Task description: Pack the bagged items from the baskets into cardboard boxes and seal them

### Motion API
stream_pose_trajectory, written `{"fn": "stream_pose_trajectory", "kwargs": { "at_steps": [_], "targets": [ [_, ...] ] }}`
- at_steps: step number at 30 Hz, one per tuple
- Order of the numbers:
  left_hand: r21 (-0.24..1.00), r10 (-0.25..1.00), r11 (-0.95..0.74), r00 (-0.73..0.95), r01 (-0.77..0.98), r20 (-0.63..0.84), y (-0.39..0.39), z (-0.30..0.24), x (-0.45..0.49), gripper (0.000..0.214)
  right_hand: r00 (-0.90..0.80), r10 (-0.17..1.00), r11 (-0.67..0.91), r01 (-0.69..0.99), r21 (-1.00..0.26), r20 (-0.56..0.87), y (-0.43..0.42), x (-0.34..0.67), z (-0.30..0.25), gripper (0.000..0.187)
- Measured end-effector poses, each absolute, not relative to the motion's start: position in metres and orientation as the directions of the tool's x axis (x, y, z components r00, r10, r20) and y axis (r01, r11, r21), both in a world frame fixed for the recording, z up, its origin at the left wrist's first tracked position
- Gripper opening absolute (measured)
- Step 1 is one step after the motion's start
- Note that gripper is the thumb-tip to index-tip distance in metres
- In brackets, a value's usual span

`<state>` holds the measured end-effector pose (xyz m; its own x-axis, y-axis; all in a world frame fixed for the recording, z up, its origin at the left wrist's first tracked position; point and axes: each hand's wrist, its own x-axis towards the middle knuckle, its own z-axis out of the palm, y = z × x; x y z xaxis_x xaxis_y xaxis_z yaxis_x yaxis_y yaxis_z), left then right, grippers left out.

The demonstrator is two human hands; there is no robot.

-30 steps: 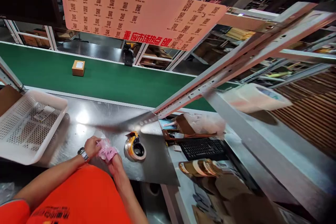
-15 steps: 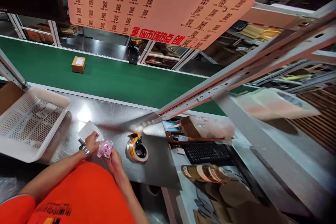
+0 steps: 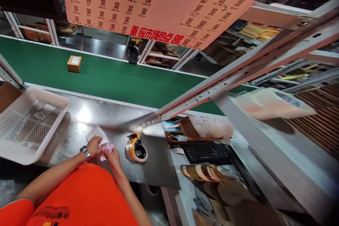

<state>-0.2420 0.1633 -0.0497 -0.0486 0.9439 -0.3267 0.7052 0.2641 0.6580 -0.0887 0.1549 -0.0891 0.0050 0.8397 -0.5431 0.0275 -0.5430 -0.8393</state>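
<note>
Close to my body, my left hand (image 3: 94, 146) is closed on a flat white piece (image 3: 97, 133), perhaps paper or a bag; its kind is unclear. A small pink item in clear wrapping (image 3: 108, 146) lies between both hands, mostly covered by fingers. My right hand (image 3: 113, 158) grips this pink item from the right, its fingertips almost meeting the left hand's. Some white material also shows just under the pink item. To the right of my hands, a yellow and black tape dispenser (image 3: 137, 148) rests on the metal table (image 3: 156, 162).
A white perforated basket (image 3: 53, 141) holding a labelled packet stands at left. Beyond the table runs a green conveyor belt (image 3: 119, 81) carrying a small cardboard box (image 3: 74, 64). At right are a black keyboard (image 3: 205, 153), tape rolls (image 3: 198, 173) and a slanting metal post (image 3: 201, 95).
My right hand has moved up and covers more of the pink item, now closer to my left hand. The white piece has shifted slightly right and turned. The camera view has shifted a little.
</note>
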Motion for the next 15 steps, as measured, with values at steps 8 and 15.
{"fn": "stream_pose_trajectory", "kwargs": {
  "at_steps": [8, 15],
  "targets": [
    [0.466, 0.899, 0.232, -0.006, 0.854, -0.437, 0.159, -0.046, -0.238, 0.020, -0.033, 0.838, -0.532, 0.178, -0.828, -0.545, 0.159, -0.085, -0.095, 0.011],
    [0.409, 0.901, 0.224, -0.027, 0.885, -0.434, 0.161, -0.032, -0.239, 0.026, -0.083, 0.844, -0.501, 0.229, -0.835, -0.530, 0.156, -0.086, -0.090, 0.011]
  ]
}}
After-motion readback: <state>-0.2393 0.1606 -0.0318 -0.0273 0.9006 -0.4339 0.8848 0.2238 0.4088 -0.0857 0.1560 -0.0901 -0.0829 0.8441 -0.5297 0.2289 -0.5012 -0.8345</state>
